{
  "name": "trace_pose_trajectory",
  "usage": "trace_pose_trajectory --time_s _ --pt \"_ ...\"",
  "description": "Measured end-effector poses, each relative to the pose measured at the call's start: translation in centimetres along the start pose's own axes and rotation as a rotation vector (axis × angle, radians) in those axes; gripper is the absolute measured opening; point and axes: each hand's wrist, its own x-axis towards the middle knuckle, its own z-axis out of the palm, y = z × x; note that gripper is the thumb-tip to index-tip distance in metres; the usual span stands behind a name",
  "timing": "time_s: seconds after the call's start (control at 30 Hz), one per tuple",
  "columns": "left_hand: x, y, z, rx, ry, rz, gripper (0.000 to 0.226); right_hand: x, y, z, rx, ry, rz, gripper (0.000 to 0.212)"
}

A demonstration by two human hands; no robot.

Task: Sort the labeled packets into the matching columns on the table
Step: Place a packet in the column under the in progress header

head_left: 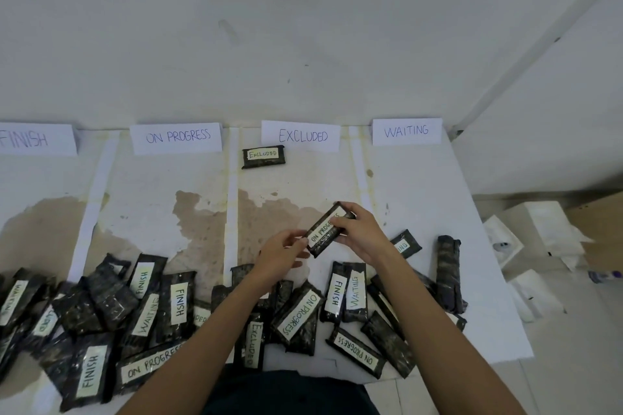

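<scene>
Packet marked ON PROGRESS [324,232] sits aslant over the EXCLUDED column [293,185], the left hand [281,254] pinching its near end and the right hand [362,234] curled round its far end. One EXCLUDED packet [263,156] lies in that column beside the EXCLUDED sign [301,136]. An unsorted pile [168,307] crowds the near edge of the table [421,185].

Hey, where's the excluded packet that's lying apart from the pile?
Head view: the EXCLUDED packet lies flat at the far end of the third column from the left, just below and left of the EXCLUDED sign.
</scene>
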Motion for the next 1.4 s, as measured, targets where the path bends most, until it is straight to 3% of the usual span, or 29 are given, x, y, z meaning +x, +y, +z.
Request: trace_pose_trajectory --time_s 0.13,0.27,0.33,0.43,0.73,1.1,1.4 --pt "0.0 0.6 0.1 0.012 0.024 0.036 0.020 -0.6 1.0 -0.7 -0.231 0.044 -0.061 0.037" --pt "0.4 0.9 -0.2 0.121 0.035 0.084 0.020 -1.2 0.8 -2.2 -1.056 -0.012 -0.457 0.069" --pt "0.6 1.1 -0.6 0.180 0.035 0.112 0.021 -1.1 0.6 -2.6 -1.383 -0.111 -0.615 0.066" --pt "0.8 1.8 -1.3 0.244 0.044 0.136 0.022 -0.6 0.4 -2.0 -1.601 -0.144 -0.761 0.056" --pt "0.6 2.2 -6.8 0.197 0.235 0.118 0.023 2.2 -0.5 3.9 -1.714 -0.285 -0.974 0.051" --pt "4.5 1.0 -20.2 0.303 0.398 0.010 0.030 9.7 -2.1 16.9 -1.695 -0.225 -0.809 0.049" --pt "12.3 -1.3 -27.1 0.703 0.410 0.058 0.051 18.4 -1.6 25.4 -1.658 -0.149 -0.756 0.042"
